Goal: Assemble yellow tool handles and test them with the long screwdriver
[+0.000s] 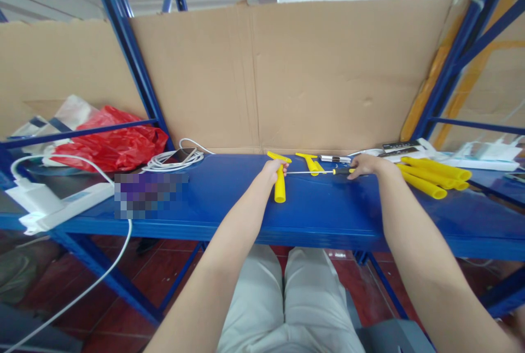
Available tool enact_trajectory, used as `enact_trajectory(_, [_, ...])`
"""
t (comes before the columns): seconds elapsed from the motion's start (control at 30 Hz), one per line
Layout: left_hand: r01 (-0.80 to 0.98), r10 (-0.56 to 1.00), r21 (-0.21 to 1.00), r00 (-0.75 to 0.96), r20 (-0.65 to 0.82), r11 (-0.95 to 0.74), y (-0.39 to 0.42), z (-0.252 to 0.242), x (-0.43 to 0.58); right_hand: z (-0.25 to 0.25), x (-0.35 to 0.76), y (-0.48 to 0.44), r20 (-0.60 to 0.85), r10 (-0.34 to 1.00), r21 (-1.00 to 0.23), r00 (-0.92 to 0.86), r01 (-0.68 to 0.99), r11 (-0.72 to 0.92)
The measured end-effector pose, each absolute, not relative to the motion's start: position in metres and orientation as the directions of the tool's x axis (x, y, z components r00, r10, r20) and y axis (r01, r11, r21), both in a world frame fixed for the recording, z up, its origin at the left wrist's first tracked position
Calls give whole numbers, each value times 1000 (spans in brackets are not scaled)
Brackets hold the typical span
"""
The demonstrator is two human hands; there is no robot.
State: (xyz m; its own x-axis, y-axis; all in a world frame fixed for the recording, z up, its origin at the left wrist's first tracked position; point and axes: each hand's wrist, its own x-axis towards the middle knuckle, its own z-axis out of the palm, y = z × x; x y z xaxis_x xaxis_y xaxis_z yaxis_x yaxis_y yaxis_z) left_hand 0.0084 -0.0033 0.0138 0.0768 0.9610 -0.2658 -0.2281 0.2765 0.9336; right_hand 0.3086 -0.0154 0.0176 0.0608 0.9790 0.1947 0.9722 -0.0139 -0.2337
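left hand clamped on yellow tee, between tabletop front and back edges | right hand gripping screwdriver, tip hidden | likely partway: second tee formed near back edge, tubes toward right edge seem left

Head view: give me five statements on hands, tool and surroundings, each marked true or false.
1. The left hand holds a yellow T-shaped piece. True.
2. The right hand holds the screwdriver by its handle. True.
3. The screwdriver's shaft points away from the left hand. False: it points toward it.
4. The crumpled red plastic lies right of the coiled white cable. False: it lies left.
5. Several yellow tubes lie beside the right forearm. True.
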Motion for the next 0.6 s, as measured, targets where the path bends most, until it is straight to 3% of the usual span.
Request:
enact_trajectory(0.17, [-252,961,928,43,-272,273,0,12,9,38,282,-40,163,980,-587,113,810,5])
enact_trajectory(0.33, [-260,962,928,23,-272,269,7,9,10,44,255,-45,380,876,-877,296,416,240])
enact_trajectory(0.47, [-251,965,933,23,-260,258,8,8,10,48,246,-37,375,722,-896,582,27,444])
enact_trajectory(0.6, [-239,962,933,25,-270,268,9,7,9,59,242,-40,220,572,-829,790,-157,537])
